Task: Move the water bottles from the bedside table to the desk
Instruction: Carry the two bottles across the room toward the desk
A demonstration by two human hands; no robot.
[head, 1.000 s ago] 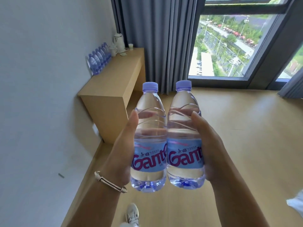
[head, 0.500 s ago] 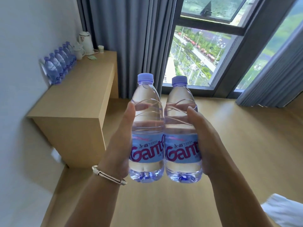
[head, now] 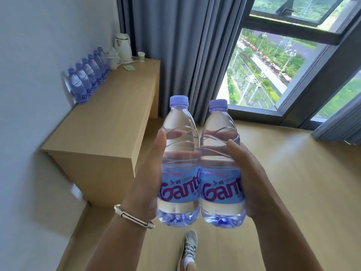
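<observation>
Two clear water bottles with purple caps and blue labels stand upright side by side in front of me. My left hand grips the left bottle from its left side. My right hand grips the right bottle from its right side. The two bottles touch each other. The wooden desk stands ahead on the left against the wall. A row of several matching bottles lines the desk's wall side.
A white kettle, a white jug, a paper cup and a green packet sit at the desk's far end. Grey curtains and a window lie beyond. My shoe is on the wooden floor.
The desk has come closer and lies further left in view. Both hands keep the same hold on the two bottles, carried together toward the desk.
</observation>
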